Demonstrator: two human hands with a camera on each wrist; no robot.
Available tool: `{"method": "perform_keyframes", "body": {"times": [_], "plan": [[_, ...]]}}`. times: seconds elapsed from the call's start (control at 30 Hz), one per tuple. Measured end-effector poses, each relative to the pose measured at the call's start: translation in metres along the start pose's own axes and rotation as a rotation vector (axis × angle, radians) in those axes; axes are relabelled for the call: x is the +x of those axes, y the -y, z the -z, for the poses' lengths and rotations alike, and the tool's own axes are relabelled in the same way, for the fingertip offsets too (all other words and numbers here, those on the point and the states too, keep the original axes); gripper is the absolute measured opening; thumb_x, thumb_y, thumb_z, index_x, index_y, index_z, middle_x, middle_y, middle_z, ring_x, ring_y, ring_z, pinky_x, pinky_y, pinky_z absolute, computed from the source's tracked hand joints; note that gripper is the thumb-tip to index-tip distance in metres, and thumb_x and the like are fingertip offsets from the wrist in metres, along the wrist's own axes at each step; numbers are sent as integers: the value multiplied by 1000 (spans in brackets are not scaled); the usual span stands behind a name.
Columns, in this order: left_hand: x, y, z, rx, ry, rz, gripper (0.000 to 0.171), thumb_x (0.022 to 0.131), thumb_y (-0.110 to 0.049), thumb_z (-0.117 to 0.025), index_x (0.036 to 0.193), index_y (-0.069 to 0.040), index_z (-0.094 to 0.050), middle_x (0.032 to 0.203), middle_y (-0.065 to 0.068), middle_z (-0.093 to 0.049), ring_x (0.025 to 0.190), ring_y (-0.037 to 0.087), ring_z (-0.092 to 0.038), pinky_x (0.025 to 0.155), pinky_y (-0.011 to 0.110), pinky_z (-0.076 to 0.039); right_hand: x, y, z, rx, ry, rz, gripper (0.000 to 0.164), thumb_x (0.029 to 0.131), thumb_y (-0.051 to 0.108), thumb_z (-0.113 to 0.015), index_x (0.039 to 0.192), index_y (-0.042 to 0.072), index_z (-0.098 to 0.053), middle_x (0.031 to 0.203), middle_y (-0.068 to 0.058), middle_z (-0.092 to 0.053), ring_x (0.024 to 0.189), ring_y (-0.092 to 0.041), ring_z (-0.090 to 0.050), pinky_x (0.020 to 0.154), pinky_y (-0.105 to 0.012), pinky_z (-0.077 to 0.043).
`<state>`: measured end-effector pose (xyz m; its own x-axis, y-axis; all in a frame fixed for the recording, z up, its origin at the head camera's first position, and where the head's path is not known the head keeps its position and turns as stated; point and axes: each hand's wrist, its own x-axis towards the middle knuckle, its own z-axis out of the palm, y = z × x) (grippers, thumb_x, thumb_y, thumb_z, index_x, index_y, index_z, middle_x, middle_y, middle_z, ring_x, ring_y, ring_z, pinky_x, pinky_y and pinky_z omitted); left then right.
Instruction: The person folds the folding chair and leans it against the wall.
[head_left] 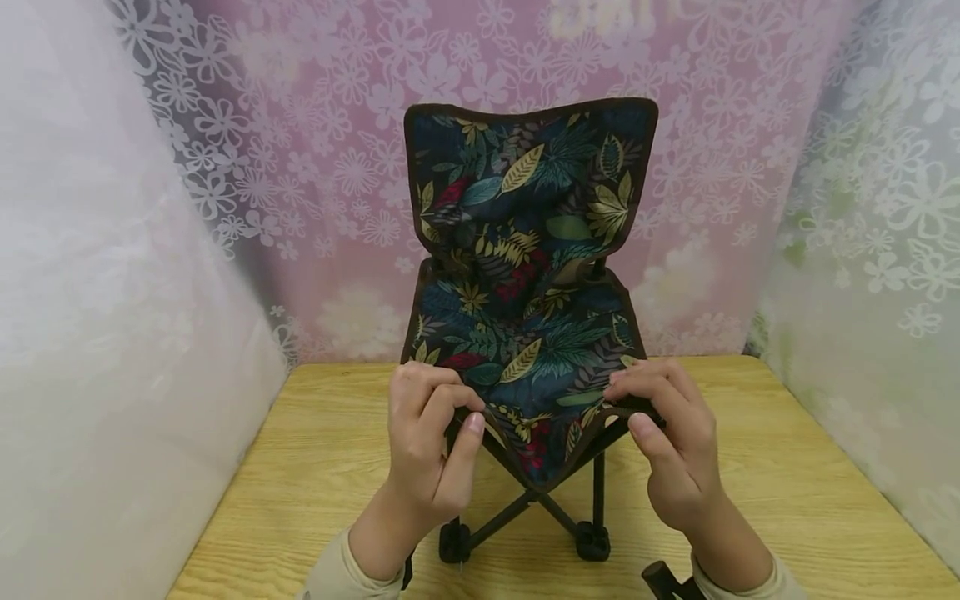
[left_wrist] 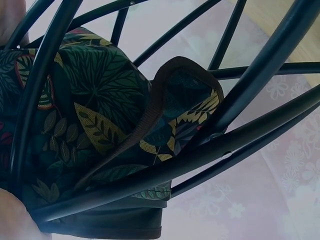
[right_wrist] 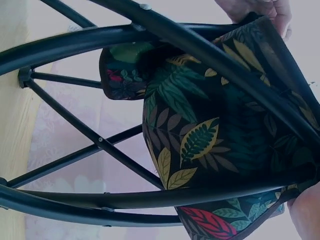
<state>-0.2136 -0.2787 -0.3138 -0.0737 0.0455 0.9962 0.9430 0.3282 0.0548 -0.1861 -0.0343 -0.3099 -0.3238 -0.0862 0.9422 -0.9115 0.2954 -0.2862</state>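
Observation:
A small folding chair (head_left: pixel 525 350) in dark leaf-print fabric with brown edging stands unfolded on its black tube frame. At the seat's front left corner, my left hand (head_left: pixel 435 442) grips the corner between thumb and curled fingers. My right hand (head_left: pixel 678 446) holds the front right corner, thumb at the edge and fingers over the top. Between the hands the front edge of the seat fabric (head_left: pixel 536 454) sags to a point. Both wrist views look at the seat's underside and crossed tubes; the left wrist view shows only part of a hand (left_wrist: pixel 15 220) at its lower left.
The chair stands on a wood-grain table (head_left: pixel 315 450). Behind it hangs a pink flowered curtain (head_left: pixel 330 167), with a white sheet (head_left: pixel 112 292) on the left and a pale flowered sheet (head_left: pixel 877 292) on the right. A black tube end (head_left: pixel 658 577) shows near the right forearm.

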Motion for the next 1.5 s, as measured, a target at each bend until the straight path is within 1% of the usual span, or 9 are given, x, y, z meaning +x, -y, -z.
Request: {"method": "perform_keyframes", "body": {"times": [0.13,0.23,0.33,0.57,0.7,0.97,1.13,1.37,1.5], "plan": [[-1,1,1,3,6,-5,13,92,-7,-52,89,-2,-63,88,9,-56,81,25,-43,81,38,-30,-3,-2,4,27,9,-25,19,90,-9,-35,93,-16,-53,109,-12,-64,115,-17,-65,110,-29,-45],[-3,2,1,17,14,-9,14,94,-9,-51,88,-3,-62,89,10,-56,82,25,-44,81,38,-30,-4,-4,6,37,19,-28,18,85,-13,-35,92,-16,-51,110,-12,-64,115,-17,-64,109,-29,-45],[-4,3,2,32,20,-16,17,96,-11,-49,87,-3,-61,90,10,-56,82,25,-45,82,39,-31,-4,-5,7,47,26,-16,17,84,-14,-37,91,-16,-51,112,-12,-64,116,-18,-63,109,-29,-45],[-6,3,1,52,26,-24,18,98,-12,-47,88,-1,-58,91,12,-55,84,26,-46,83,40,-32,-4,-6,7,114,22,13,9,88,-12,-45,92,-18,-51,116,-12,-65,118,-20,-62,111,-29,-45],[-5,2,0,51,20,-21,19,99,-12,-47,87,-2,-56,90,12,-54,84,27,-46,82,40,-32,-4,-5,6,98,14,26,9,91,-10,-47,91,-18,-51,115,-12,-65,119,-19,-62,112,-29,-44],[-3,2,-2,44,2,-18,15,95,-9,-49,84,-3,-56,90,14,-56,85,29,-52,83,41,-37,-2,-4,1,46,-20,29,11,91,-8,-46,90,-17,-51,111,-15,-64,116,-19,-62,109,-28,-45],[0,2,-4,40,-7,-25,15,95,-9,-49,83,-3,-56,89,14,-56,85,29,-52,83,42,-37,0,-3,-2,52,-28,24,12,92,-7,-47,90,-17,-51,110,-16,-63,116,-20,-61,109,-29,-45],[4,3,-5,27,-12,-1,13,94,-8,-49,84,-3,-57,89,13,-56,85,29,-51,82,42,-36,3,-2,-8,54,-44,19,11,90,-8,-47,90,-18,-52,109,-18,-62,116,-20,-61,108,-28,-45],[6,3,-6,22,-19,-7,12,93,-7,-50,83,-3,-56,89,13,-55,85,28,-51,81,41,-36,4,-1,-11,69,-57,7,11,90,-8,-47,91,-19,-52,111,-17,-62,116,-21,-60,108,-29,-45]]}}
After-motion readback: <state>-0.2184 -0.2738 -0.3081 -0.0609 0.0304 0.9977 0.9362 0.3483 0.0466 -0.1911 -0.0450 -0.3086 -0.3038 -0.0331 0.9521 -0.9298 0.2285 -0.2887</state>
